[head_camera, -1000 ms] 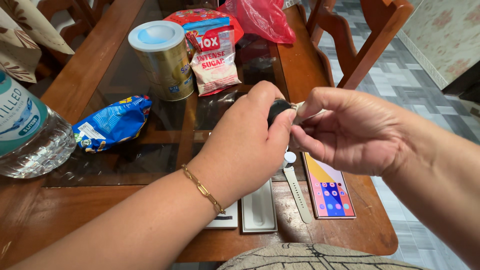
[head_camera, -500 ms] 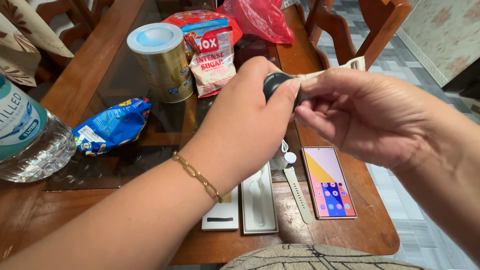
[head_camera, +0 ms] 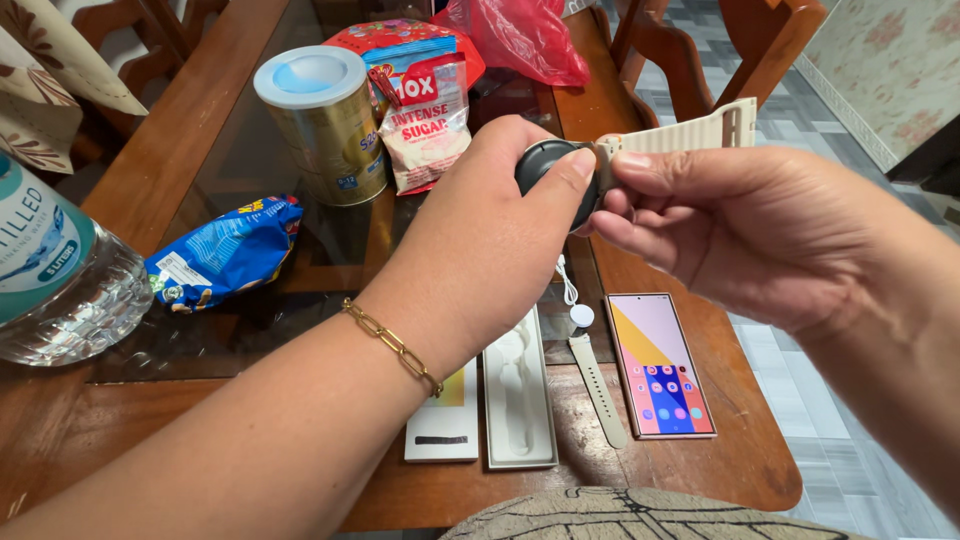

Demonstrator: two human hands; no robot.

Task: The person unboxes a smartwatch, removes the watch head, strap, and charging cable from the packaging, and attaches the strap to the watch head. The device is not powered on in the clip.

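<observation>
A dark round watch body (head_camera: 548, 170) is gripped in the closed left hand (head_camera: 490, 235), raised above the table (head_camera: 700, 480). Its beige strap (head_camera: 680, 135), long axis running rightward, is pinched by the closed right hand (head_camera: 740, 225), touching the body's right edge.

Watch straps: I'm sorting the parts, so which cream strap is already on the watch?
The cream strap sticking out beside the dark watch body, held in both hands. The other strap lies loose on the table beside the phone.
</observation>
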